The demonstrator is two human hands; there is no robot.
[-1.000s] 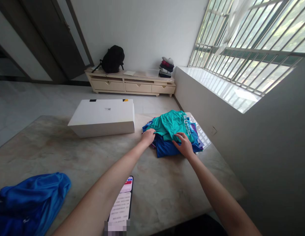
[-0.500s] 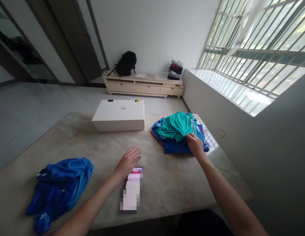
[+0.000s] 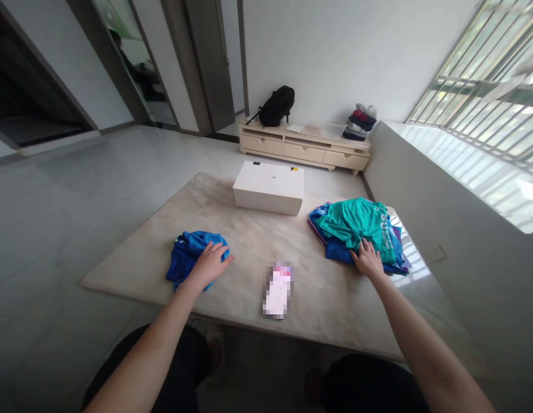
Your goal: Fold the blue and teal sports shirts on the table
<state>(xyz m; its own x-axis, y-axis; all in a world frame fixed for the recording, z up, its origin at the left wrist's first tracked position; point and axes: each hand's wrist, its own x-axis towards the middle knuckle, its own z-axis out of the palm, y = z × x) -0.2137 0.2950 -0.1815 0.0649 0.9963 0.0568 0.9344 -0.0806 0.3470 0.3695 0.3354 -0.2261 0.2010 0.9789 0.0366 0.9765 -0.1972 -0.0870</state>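
Note:
A crumpled blue garment, probably a sports shirt, lies at the left of the marble-patterned table. My left hand is over its right part with the fingers stretched and apart. At the right is a stack of clothes with a green T-shirt on top, bearing white lettering, and blue cloth beneath. My right hand rests at the near edge of this stack, fingers spread on the fabric. Between my hands a phone lies flat, its screen pixelated.
A white box stands at the table's far side. Beyond, a low cabinet carries a black backpack and folded clothes. A wall and barred window are at the right. In a doorway at far left, a person is partly seen.
My left hand has moved left from above the phone onto the blue garment. My right hand has loosened its pinch on the green T-shirt's edge. The view has turned left.

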